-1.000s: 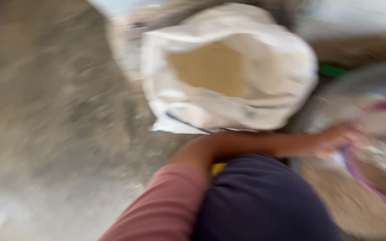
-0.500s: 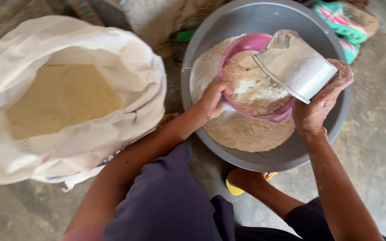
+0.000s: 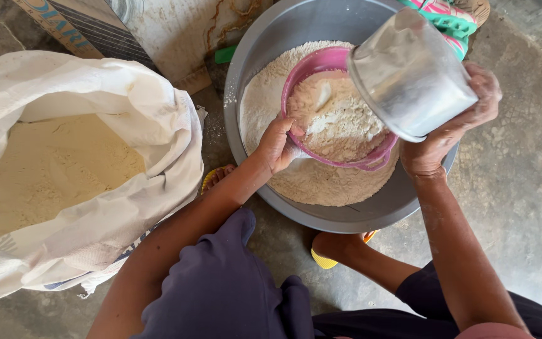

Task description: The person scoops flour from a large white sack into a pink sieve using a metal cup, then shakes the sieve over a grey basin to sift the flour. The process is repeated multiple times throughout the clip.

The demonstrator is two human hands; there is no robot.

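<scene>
My left hand point(image 3: 278, 143) grips the rim of a pink sieve point(image 3: 337, 113) heaped with flour. The sieve sits inside a large grey metal basin point(image 3: 346, 216) that holds a bed of flour. My right hand point(image 3: 450, 135) holds a dusty metal cup point(image 3: 409, 75), tipped mouth-down over the sieve's right side. A white sack point(image 3: 70, 169), open at the top and holding pale flour, stands to the left of my left arm.
Concrete floor point(image 3: 522, 188) lies all around. A cardboard box point(image 3: 64, 25) and a stained panel stand behind the sack. My feet in yellow sandals point(image 3: 324, 257) rest by the basin. A patterned cloth point(image 3: 453, 19) lies at the far rim.
The view has swung from the sack to the basin and come closer. My right hand has tilted the metal cup further over the sieve. My left hand stays on the sieve's rim.
</scene>
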